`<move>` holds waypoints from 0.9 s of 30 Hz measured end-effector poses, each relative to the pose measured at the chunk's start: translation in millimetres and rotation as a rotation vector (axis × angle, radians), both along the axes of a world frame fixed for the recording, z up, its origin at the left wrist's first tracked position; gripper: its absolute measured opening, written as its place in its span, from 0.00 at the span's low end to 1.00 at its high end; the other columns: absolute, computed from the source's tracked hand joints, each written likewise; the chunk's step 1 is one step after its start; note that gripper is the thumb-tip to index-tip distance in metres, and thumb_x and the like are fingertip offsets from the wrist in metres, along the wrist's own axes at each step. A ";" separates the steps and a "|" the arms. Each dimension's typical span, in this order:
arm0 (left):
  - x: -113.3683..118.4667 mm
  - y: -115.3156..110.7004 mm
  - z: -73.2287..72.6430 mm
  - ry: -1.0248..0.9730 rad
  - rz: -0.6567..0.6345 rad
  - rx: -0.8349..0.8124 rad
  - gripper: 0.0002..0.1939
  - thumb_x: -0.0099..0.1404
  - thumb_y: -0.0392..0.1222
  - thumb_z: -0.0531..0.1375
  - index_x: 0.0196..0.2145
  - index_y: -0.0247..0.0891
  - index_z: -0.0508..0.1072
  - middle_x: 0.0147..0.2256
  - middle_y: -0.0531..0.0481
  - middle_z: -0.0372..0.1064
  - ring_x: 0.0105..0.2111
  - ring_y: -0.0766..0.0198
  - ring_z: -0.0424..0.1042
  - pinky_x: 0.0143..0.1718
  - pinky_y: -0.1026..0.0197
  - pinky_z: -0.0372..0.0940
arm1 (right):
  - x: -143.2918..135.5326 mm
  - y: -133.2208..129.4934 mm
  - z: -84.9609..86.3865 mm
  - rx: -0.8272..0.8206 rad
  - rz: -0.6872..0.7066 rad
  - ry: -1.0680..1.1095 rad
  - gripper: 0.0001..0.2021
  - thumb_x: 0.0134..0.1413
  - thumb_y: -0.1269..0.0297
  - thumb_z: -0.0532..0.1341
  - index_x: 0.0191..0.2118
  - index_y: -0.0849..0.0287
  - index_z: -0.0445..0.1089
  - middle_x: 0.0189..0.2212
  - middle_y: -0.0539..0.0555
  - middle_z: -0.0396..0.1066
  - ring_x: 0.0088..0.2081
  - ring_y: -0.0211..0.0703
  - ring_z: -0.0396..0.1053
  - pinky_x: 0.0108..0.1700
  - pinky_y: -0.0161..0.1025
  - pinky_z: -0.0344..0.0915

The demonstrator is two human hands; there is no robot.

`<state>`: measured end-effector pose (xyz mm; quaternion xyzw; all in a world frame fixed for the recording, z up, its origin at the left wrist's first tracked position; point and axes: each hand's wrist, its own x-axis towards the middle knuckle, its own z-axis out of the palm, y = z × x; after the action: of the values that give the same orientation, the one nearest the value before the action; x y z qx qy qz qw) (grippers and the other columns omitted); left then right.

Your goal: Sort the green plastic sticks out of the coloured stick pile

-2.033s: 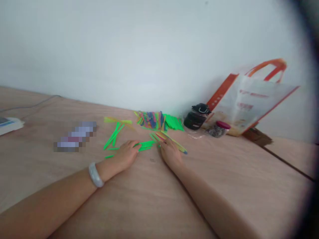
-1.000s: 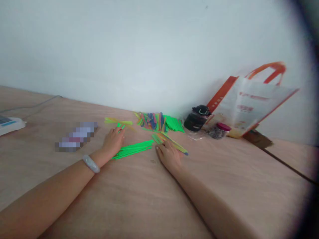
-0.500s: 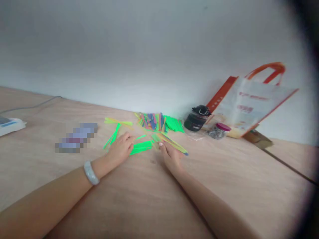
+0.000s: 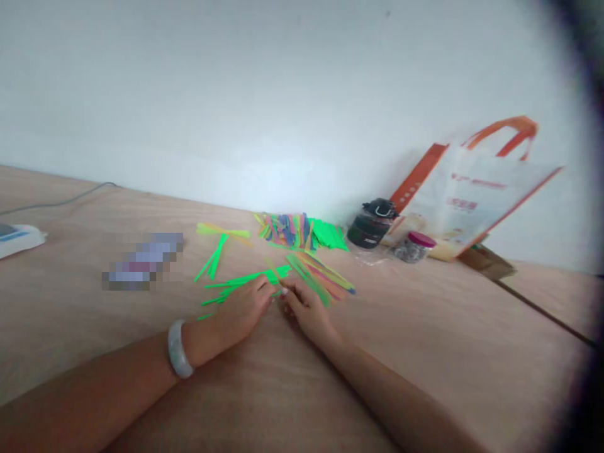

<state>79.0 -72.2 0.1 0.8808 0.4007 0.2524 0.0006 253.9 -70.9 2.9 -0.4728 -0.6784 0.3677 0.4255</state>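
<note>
My left hand (image 4: 248, 306), with a pale bangle (image 4: 179, 349) at its wrist, is closed in a pinch at the right part of the loose green strips (image 4: 226, 290). Almost touching it, my right hand (image 4: 303, 308) is also pinched. A thin yellowish strip (image 4: 272, 269) rises from between the two hands, its lower end at their fingertips; which fingers grip it is partly hidden. Beyond my right hand a fan of mixed-colour strips (image 4: 325, 274) lies on the table. Crossed green strips (image 4: 216, 258) and a yellow-orange bunch (image 4: 221, 231) lie farther left.
Along the wall lie a multicoloured pile (image 4: 287, 231) and a green bundle (image 4: 330, 234). At the right are a black bottle (image 4: 370, 228), a jar with a magenta lid (image 4: 414, 247) and a paper bag (image 4: 472, 201). A blurred-out flat object (image 4: 144, 261) and a white device (image 4: 21, 239) are at left.
My left hand has moved right and nearer to me, uncovering green strips. My right hand has come left, off the mixed-colour fan, so the hands now meet, with a yellowish strip between them.
</note>
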 end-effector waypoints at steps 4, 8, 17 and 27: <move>3.4 -1.7 1.5 0.038 0.041 -0.038 0.11 0.69 0.37 0.46 0.39 0.36 0.68 0.38 0.46 0.65 0.39 0.60 0.66 0.41 0.57 0.65 | -4.2 -2.5 3.0 0.049 0.042 -0.053 0.10 0.54 0.63 0.53 0.37 0.58 0.70 0.28 0.50 0.68 0.28 0.38 0.64 0.31 0.36 0.62; 4.9 -2.1 11.2 0.000 0.067 -0.095 0.11 0.69 0.38 0.47 0.39 0.36 0.69 0.38 0.46 0.68 0.40 0.60 0.67 0.42 0.57 0.64 | -2.9 1.3 7.7 0.108 0.054 -0.069 0.12 0.54 0.63 0.52 0.38 0.58 0.70 0.31 0.51 0.70 0.34 0.40 0.66 0.39 0.38 0.62; -9.9 11.0 15.5 -0.072 0.124 -0.133 0.11 0.67 0.35 0.49 0.34 0.37 0.72 0.34 0.47 0.69 0.36 0.62 0.68 0.40 0.60 0.65 | 45.9 40.0 8.2 0.234 -0.327 -0.423 0.16 0.57 0.62 0.49 0.45 0.61 0.69 0.41 0.58 0.71 0.42 0.46 0.66 0.45 0.43 0.61; -16.2 27.1 -10.3 0.143 0.184 -0.035 0.17 0.64 0.33 0.50 0.51 0.32 0.66 0.50 0.38 0.64 0.52 0.54 0.61 0.51 0.50 0.61 | 38.6 34.0 0.8 0.334 -0.263 -1.166 0.15 0.60 0.68 0.47 0.40 0.58 0.72 0.39 0.59 0.68 0.39 0.46 0.66 0.38 0.39 0.60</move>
<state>62.8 -45.1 -10.2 0.8559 0.4832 0.1806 -0.0358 292.5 -36.9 3.7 -0.6025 -0.7837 -0.1176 0.0946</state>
